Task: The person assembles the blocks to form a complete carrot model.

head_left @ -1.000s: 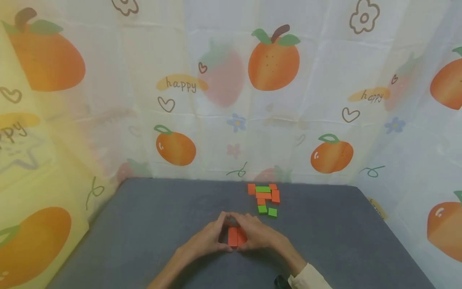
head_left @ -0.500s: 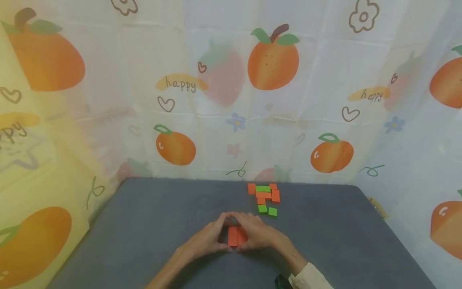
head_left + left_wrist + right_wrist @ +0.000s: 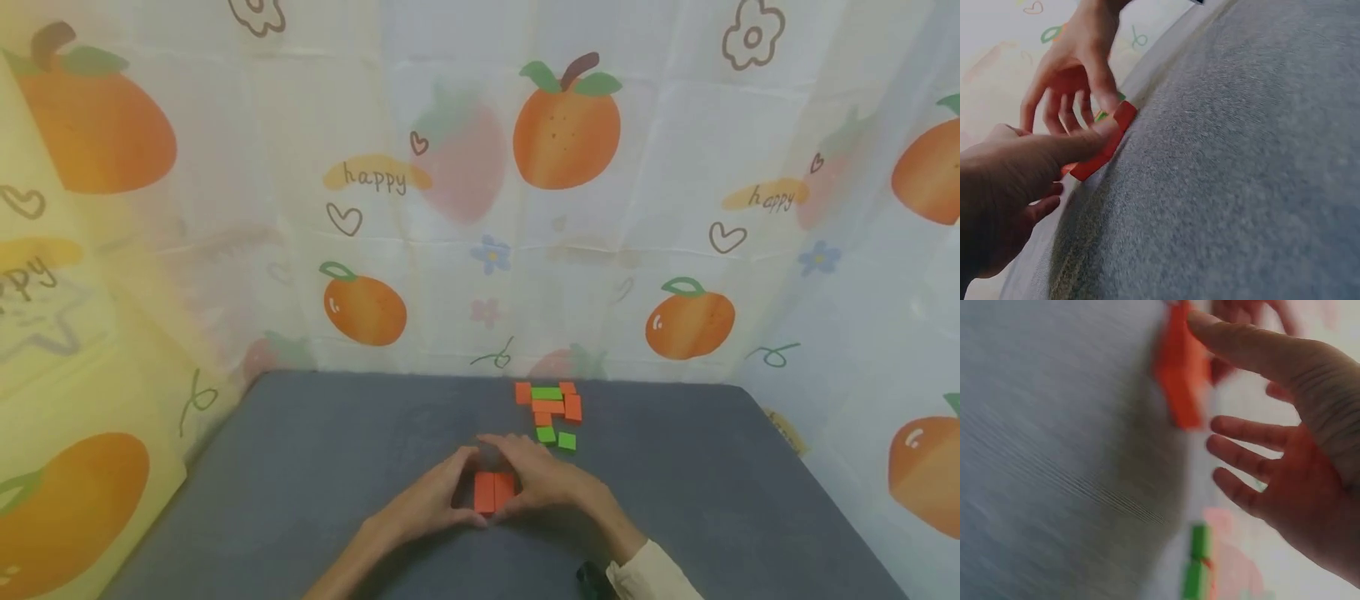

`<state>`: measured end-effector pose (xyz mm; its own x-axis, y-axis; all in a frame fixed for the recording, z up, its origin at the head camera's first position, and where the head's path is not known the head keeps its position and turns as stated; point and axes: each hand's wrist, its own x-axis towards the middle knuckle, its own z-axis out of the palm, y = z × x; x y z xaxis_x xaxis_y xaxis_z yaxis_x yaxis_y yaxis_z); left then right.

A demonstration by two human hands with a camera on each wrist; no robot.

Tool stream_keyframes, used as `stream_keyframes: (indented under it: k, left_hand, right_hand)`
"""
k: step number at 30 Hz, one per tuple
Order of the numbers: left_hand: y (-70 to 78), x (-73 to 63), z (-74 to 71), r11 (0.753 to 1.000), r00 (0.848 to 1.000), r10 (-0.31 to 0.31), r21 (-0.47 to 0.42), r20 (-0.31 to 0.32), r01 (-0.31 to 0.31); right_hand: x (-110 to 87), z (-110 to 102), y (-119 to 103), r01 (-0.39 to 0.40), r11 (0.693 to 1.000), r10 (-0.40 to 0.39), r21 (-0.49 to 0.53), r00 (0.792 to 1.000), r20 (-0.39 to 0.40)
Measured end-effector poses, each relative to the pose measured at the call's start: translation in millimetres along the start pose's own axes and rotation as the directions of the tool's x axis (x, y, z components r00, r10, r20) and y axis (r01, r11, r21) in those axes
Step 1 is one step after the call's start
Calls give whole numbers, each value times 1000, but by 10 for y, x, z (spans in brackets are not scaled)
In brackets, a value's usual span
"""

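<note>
Loosely, left hand (image 3: 435,495) and right hand (image 3: 546,478) arch wide around red blocks (image 3: 489,492) — contact unclear.

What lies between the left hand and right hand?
Two orange blocks lie side by side between the left hand and right hand, as the head view shows.

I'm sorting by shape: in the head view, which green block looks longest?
The far green block, between two orange blocks; the two nearer green blocks look squarish and shorter.

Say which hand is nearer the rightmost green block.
Right. Right hand is just short of that green block; left hand is farther off, left of the two orange blocks.
</note>
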<state>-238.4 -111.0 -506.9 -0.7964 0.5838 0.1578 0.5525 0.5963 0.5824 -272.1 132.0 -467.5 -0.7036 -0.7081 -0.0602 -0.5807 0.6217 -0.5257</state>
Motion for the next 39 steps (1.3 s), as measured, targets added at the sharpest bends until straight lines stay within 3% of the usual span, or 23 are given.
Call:
stream_keyframes:
  k: [4, 9, 12, 14, 18, 22, 30, 33, 37, 39]
  left_hand:
    - [71, -68, 27, 996, 996, 40, 71, 78, -46]
    - [149, -110, 19, 975, 969, 123, 155, 216, -159]
    - [166, -126, 8, 965, 955, 137, 182, 263, -188]
    - [167, -134, 4, 962, 951, 137, 190, 278, -195]
    - [166, -151, -12, 965, 950, 138, 179, 281, -193]
    - [150, -159, -23, 963, 952, 152, 178, 265, -204]
    - [131, -155, -5, 968, 958, 147, 163, 246, -190]
    - [130, -148, 1, 966, 959, 156, 166, 237, -199]
    - [140, -142, 8, 964, 959, 169, 167, 227, -209]
    - [143, -142, 14, 964, 959, 175, 159, 221, -213]
  right_hand:
    - [-153, -324, 160, -46, 998, 42, -34, 993, -106]
    - [-272, -521, 515, -213, 953, 143, -217, 944, -298]
    - [-335, -506, 714, -282, 916, 188, -286, 930, -316]
    - [-392, -484, 794, -300, 902, 216, -310, 936, -279]
    - [-499, -483, 837, -328, 885, 264, -330, 938, -225]
    - [-545, -543, 833, -371, 866, 282, -334, 916, -286]
    - [-559, -522, 921, -314, 896, 226, -314, 931, -286]
    - [-573, -497, 931, -322, 903, 229, -286, 921, -314]
    - [-608, -488, 840, -323, 907, 227, -270, 916, -332]
    - [-624, -480, 741, -300, 918, 209, -261, 922, -325]
